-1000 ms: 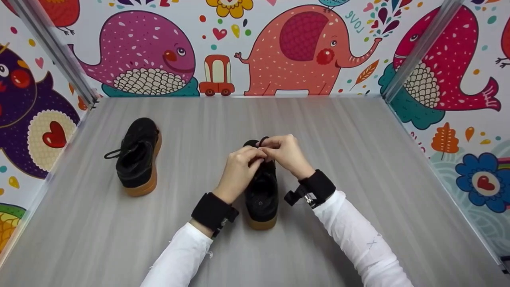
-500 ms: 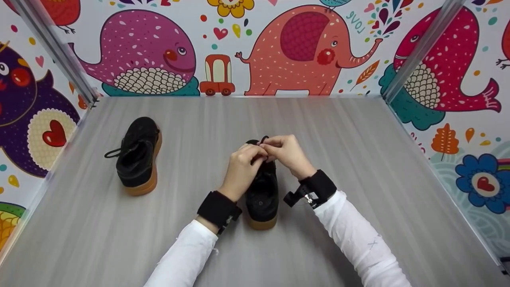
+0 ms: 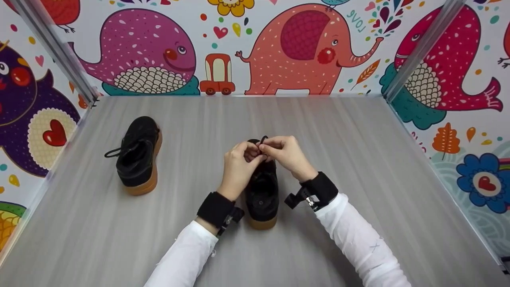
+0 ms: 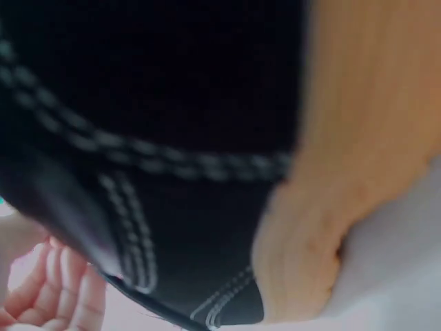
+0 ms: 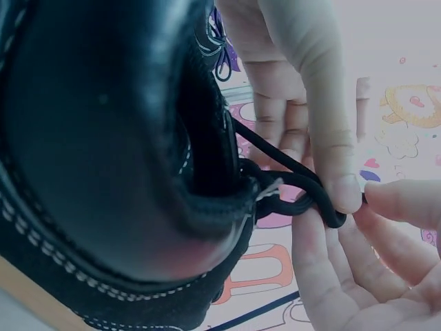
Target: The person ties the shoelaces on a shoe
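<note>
A black shoe (image 3: 261, 203) with a tan sole stands upright in the middle of the grey tabletop, toe pointing away. Over its tongue both hands meet at the black shoelace (image 5: 275, 153). My left hand (image 3: 236, 167) pinches a bend of the lace between thumb and fingers, seen closely in the right wrist view. From the other side, my right hand (image 3: 290, 158) pinches the lace with thumb and index finger right beside the left thumb. A lace loop sticks up by the right fingertips. Shoe side and sole fill most of the left wrist view.
A second black shoe (image 3: 137, 159) with a tan sole stands at the left, its lace (image 3: 113, 153) looped out to the side. Walls printed with cartoon animals (image 3: 295, 52) border the grey table (image 3: 199, 119) at the back and both sides.
My left hand has shifted slightly, its fingers lifting and spreading a little around the lace. The right hand stays nearly in place. Both shoes have not moved.
</note>
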The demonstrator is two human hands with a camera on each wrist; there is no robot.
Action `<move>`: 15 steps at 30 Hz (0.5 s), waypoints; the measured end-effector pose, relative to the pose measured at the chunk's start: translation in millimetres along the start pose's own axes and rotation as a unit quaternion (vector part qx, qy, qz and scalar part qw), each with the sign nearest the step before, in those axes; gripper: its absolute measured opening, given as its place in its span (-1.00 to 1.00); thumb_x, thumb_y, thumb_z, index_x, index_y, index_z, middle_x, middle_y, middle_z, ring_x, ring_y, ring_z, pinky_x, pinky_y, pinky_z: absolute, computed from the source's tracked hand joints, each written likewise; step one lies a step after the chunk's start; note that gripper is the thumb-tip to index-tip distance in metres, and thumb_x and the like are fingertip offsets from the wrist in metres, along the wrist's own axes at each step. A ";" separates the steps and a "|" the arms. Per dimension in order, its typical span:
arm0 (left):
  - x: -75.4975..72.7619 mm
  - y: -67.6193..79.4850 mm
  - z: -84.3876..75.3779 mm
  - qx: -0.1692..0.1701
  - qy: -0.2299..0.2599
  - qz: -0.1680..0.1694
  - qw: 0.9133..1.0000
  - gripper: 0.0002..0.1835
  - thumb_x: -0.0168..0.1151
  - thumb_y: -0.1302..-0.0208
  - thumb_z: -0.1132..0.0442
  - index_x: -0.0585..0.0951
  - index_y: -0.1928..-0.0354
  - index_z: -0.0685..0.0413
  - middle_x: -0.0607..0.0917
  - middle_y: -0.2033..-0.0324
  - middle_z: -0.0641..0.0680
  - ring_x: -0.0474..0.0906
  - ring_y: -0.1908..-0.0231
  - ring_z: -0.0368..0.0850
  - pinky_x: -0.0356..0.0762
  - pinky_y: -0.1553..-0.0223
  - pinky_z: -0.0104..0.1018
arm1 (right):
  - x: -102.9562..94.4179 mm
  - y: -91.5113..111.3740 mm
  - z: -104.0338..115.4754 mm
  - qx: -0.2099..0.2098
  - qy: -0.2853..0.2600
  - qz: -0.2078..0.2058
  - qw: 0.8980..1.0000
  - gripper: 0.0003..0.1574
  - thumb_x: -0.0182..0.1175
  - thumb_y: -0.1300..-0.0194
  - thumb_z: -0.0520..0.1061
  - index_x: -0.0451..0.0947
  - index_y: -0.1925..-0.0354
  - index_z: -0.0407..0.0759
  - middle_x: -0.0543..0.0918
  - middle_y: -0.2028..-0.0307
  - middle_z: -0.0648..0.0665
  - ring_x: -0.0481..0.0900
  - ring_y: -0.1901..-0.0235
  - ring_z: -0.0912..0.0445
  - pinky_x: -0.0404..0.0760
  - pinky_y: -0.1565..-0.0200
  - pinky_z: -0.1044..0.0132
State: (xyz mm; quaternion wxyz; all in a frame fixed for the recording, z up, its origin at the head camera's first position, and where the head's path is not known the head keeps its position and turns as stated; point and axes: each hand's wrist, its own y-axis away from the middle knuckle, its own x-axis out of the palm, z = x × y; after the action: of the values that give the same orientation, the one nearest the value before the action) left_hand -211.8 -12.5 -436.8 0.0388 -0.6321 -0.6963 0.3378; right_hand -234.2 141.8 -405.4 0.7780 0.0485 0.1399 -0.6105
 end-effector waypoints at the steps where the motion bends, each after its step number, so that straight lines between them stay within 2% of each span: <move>1: -0.2 -0.5 0.4 -0.009 0.005 0.003 1.000 -0.77 0.43 -0.03 0.23 0.64 0.31 0.19 0.65 0.43 0.05 0.59 0.45 -0.19 0.57 0.40 -0.39 | 0.1 2.2 4.5 -0.002 0.003 0.002 1.000 -0.76 0.23 -0.25 -0.22 0.65 0.16 -0.37 0.72 0.28 -0.26 0.61 0.49 0.16 0.60 0.39 0.37; 8: -0.5 -1.2 2.4 -0.049 0.052 0.008 0.997 -0.73 0.44 -0.02 0.23 0.71 0.22 0.20 0.69 0.40 0.07 0.62 0.42 -0.14 0.59 0.36 -0.40 | -1.4 2.6 -0.1 -0.018 -0.013 0.006 1.000 -0.73 0.24 -0.24 -0.24 0.64 0.10 -0.36 0.69 0.19 -0.31 0.65 0.42 0.17 0.63 0.36 0.37; 15: -0.2 -1.5 2.7 -0.056 0.063 0.009 0.996 -0.86 0.43 -0.05 0.23 0.70 0.37 0.14 0.70 0.44 0.04 0.60 0.45 -0.18 0.57 0.38 -0.40 | -3.6 5.1 -9.2 -0.013 -0.034 0.024 0.999 -0.69 0.24 -0.24 -0.25 0.61 0.06 -0.39 0.68 0.14 -0.30 0.68 0.31 0.14 0.66 0.23 0.30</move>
State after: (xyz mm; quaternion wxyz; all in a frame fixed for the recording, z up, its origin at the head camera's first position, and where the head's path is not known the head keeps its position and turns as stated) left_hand -214.3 -13.8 -438.0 0.0440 -0.6593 -0.7048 0.2583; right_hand -231.6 148.8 -413.7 0.7972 0.0203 0.1201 -0.5912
